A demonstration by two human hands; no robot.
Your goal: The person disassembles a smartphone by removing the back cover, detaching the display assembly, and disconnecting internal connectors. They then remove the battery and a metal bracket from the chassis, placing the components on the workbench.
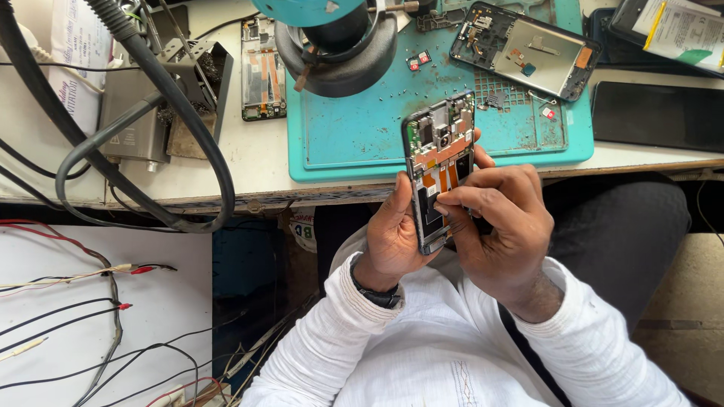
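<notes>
Cluttered white workbench (249, 162) with teal rubber repair mat (362, 136) behind. Left hand (392, 234) clasps opened black smartphone with exposed circuit boards (440, 169) upright above lap; right hand (501, 226) fingertips pinched together on its midsection.

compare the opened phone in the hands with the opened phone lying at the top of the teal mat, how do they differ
The held phone is off the bench, gripped by the left hand with the right hand pressing fingertips on its middle; the mat phone lies flat and untouched on the teal mat.
The held phone stands nearly upright in view; the mat phone lies slanted crosswise.
The held phone shows orange strips inside; the mat phone shows a large grey plate.
Both have their backs off.
</notes>
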